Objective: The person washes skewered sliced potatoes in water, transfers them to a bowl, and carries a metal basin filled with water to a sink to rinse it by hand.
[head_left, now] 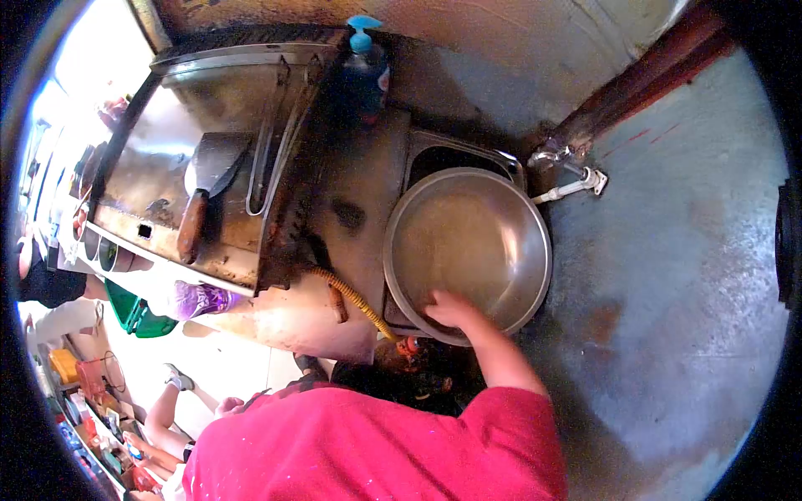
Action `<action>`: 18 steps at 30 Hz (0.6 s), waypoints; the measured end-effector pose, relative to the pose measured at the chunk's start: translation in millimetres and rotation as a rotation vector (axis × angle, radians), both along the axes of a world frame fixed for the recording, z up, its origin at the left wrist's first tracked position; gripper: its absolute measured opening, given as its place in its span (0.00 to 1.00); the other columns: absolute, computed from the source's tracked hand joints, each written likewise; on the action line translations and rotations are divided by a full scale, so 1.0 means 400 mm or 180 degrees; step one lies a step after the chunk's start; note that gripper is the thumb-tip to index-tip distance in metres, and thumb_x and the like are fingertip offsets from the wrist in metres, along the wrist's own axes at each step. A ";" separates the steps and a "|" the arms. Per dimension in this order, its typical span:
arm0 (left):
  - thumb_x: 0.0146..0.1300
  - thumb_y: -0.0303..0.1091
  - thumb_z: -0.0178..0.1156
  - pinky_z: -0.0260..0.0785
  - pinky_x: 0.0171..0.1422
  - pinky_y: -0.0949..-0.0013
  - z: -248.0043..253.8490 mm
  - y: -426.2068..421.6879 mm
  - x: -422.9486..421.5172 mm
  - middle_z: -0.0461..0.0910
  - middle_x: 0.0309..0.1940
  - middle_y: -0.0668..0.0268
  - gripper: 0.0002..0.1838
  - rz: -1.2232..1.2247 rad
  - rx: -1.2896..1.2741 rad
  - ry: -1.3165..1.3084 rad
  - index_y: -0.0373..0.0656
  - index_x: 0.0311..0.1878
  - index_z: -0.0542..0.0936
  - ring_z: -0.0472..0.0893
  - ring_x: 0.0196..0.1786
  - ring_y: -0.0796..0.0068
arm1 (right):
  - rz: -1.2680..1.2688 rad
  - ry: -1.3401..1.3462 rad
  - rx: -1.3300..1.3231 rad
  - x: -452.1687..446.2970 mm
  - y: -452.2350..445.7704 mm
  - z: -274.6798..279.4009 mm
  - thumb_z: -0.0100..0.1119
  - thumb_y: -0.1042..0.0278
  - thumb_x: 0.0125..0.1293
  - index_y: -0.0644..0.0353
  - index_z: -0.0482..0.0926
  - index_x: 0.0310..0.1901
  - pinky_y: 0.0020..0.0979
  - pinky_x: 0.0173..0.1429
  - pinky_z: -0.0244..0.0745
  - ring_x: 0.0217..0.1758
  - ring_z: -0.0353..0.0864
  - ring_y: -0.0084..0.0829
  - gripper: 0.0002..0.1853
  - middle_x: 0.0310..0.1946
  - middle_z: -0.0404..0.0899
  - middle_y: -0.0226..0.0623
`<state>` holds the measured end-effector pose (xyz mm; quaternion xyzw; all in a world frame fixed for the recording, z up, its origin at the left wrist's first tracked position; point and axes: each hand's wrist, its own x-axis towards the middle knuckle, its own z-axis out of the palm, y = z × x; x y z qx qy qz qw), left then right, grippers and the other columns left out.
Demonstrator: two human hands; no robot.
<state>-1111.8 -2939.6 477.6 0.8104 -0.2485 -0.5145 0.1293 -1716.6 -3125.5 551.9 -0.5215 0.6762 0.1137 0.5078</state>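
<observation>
A large round metal basin rests over a sink by the wall. Over its near rim reaches my right hand, low inside against the near-left wall. The fingers are curled together; whatever they hold, if anything, is hidden. The basin's inside looks pale and shiny, and I cannot tell whether water is in it. At the left edge of my red shirt, part of my left hand shows beside something dark. Its fingers are mostly hidden.
Left stands a griddle bearing a wooden-handled scraper and tongs. A blue pump bottle stands behind. A yellow hose crosses the counter near the basin. A pipe valve juts from the wall. Another person's leg shows lower left.
</observation>
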 end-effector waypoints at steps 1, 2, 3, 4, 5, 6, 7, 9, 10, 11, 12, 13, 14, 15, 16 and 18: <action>0.53 0.23 0.62 0.72 0.32 0.72 -0.007 0.001 0.008 0.77 0.26 0.67 0.09 0.0019 -0.0055 0.0031 0.40 0.38 0.76 0.77 0.29 0.77 | -0.0258 -0.0173 -0.0187 -0.031 0.067 -0.058 0.57 0.48 0.58 0.61 0.73 0.57 0.39 0.64 0.65 0.63 0.70 0.47 0.30 0.58 0.71 0.54; 0.53 0.24 0.62 0.72 0.32 0.72 -0.014 -0.002 0.021 0.77 0.26 0.67 0.09 0.0036 -0.0137 0.0082 0.40 0.38 0.76 0.77 0.29 0.77 | -0.0505 -0.0352 -0.0378 -0.057 0.127 -0.116 0.58 0.43 0.57 0.61 0.73 0.56 0.39 0.63 0.65 0.62 0.71 0.47 0.33 0.57 0.72 0.54; 0.53 0.24 0.62 0.72 0.32 0.72 -0.022 -0.002 0.033 0.77 0.26 0.67 0.09 0.0055 -0.0214 0.0146 0.40 0.38 0.76 0.77 0.29 0.77 | -0.0415 -0.0219 -0.0559 -0.042 0.153 -0.050 0.58 0.41 0.57 0.61 0.73 0.57 0.40 0.62 0.67 0.60 0.73 0.47 0.34 0.55 0.74 0.54; 0.53 0.24 0.62 0.72 0.32 0.72 -0.030 0.003 0.048 0.77 0.26 0.67 0.09 0.0101 -0.0306 0.0224 0.40 0.38 0.76 0.77 0.29 0.77 | -0.0297 -0.0094 -0.0750 -0.014 0.171 0.035 0.58 0.39 0.57 0.60 0.72 0.58 0.40 0.61 0.68 0.58 0.75 0.47 0.36 0.53 0.76 0.53; 0.53 0.24 0.62 0.72 0.32 0.72 -0.038 0.001 0.062 0.77 0.26 0.67 0.09 0.0131 -0.0419 0.0302 0.40 0.38 0.76 0.77 0.29 0.77 | -0.0118 0.0045 -0.1041 0.003 0.196 0.060 0.60 0.42 0.57 0.59 0.70 0.60 0.41 0.59 0.69 0.55 0.76 0.48 0.36 0.50 0.77 0.53; 0.52 0.24 0.62 0.72 0.32 0.72 -0.042 0.014 0.076 0.77 0.26 0.67 0.09 0.0230 -0.0563 0.0394 0.40 0.38 0.76 0.77 0.30 0.77 | 0.0090 0.0122 -0.1189 0.017 0.203 0.063 0.63 0.51 0.55 0.60 0.71 0.59 0.43 0.57 0.70 0.54 0.76 0.50 0.32 0.49 0.77 0.54; 0.52 0.25 0.63 0.72 0.33 0.71 -0.016 0.001 0.096 0.77 0.26 0.67 0.10 0.0096 -0.0435 0.0465 0.39 0.38 0.76 0.78 0.30 0.77 | 0.0214 0.0304 -0.1520 0.012 0.222 0.003 0.62 0.61 0.54 0.61 0.73 0.53 0.46 0.55 0.71 0.51 0.76 0.54 0.25 0.45 0.78 0.55; 0.50 0.26 0.65 0.73 0.32 0.71 0.062 -0.022 0.051 0.78 0.26 0.67 0.10 0.0193 -0.0326 -0.0036 0.39 0.37 0.77 0.78 0.30 0.76 | 0.0347 0.0796 -0.1652 0.057 0.205 0.064 0.54 0.70 0.54 0.60 0.74 0.43 0.50 0.51 0.71 0.47 0.76 0.57 0.14 0.40 0.78 0.55; 0.51 0.27 0.65 0.74 0.29 0.70 0.048 -0.016 0.080 0.77 0.26 0.67 0.08 0.0131 -0.0364 0.0047 0.39 0.34 0.77 0.79 0.29 0.75 | 0.0219 0.0673 -0.1751 0.048 0.203 0.076 0.53 0.70 0.53 0.59 0.74 0.43 0.51 0.49 0.70 0.47 0.75 0.58 0.14 0.41 0.77 0.55; 0.52 0.27 0.64 0.73 0.25 0.70 0.120 -0.034 0.046 0.77 0.26 0.65 0.08 0.0282 -0.0329 0.0019 0.40 0.35 0.76 0.79 0.25 0.74 | 0.0099 0.0883 -0.1673 0.058 0.189 0.134 0.53 0.70 0.52 0.60 0.75 0.41 0.51 0.48 0.69 0.47 0.74 0.59 0.13 0.39 0.77 0.56; 0.52 0.27 0.64 0.73 0.25 0.69 0.127 -0.025 0.051 0.77 0.25 0.64 0.08 0.0496 -0.0344 0.0125 0.40 0.36 0.76 0.79 0.23 0.73 | -0.0129 0.0994 -0.1665 0.066 0.168 0.188 0.52 0.70 0.52 0.62 0.75 0.37 0.49 0.46 0.70 0.44 0.75 0.59 0.10 0.36 0.77 0.56; 0.53 0.26 0.64 0.73 0.24 0.69 0.125 -0.021 0.064 0.77 0.25 0.64 0.09 0.0684 -0.0366 0.0248 0.39 0.37 0.76 0.78 0.21 0.72 | -0.0274 0.0925 -0.1987 0.062 0.149 0.238 0.53 0.71 0.52 0.62 0.77 0.34 0.45 0.44 0.71 0.42 0.77 0.58 0.09 0.33 0.78 0.54; 0.53 0.26 0.64 0.73 0.24 0.69 0.122 -0.014 0.084 0.77 0.25 0.64 0.09 0.0831 -0.0471 0.0247 0.39 0.37 0.76 0.78 0.21 0.72 | -0.0333 0.0321 -0.2401 0.043 0.130 0.269 0.55 0.65 0.55 0.66 0.76 0.33 0.42 0.36 0.71 0.27 0.77 0.46 0.11 0.24 0.77 0.52; 0.53 0.26 0.63 0.73 0.23 0.68 0.113 0.001 0.099 0.77 0.25 0.63 0.09 0.0867 -0.0393 0.0296 0.39 0.37 0.75 0.78 0.20 0.71 | -0.0337 0.0217 -0.2375 0.002 0.109 0.259 0.58 0.63 0.54 0.67 0.76 0.31 0.38 0.32 0.69 0.23 0.74 0.37 0.13 0.21 0.75 0.50; 0.53 0.25 0.62 0.73 0.22 0.68 0.101 0.012 0.106 0.76 0.24 0.63 0.09 0.0885 -0.0311 0.0348 0.39 0.38 0.75 0.77 0.19 0.70 | -0.0137 0.0462 -0.2121 -0.028 0.077 0.282 0.59 0.61 0.54 0.67 0.76 0.31 0.37 0.31 0.68 0.23 0.75 0.34 0.15 0.21 0.74 0.50; 0.53 0.25 0.62 0.73 0.21 0.68 0.074 0.037 0.128 0.76 0.24 0.63 0.09 0.1139 -0.0408 0.0440 0.39 0.38 0.75 0.78 0.19 0.70 | -0.0272 0.0563 -0.2183 -0.070 0.015 0.313 0.62 0.63 0.55 0.63 0.82 0.33 0.34 0.34 0.73 0.27 0.80 0.26 0.12 0.24 0.82 0.40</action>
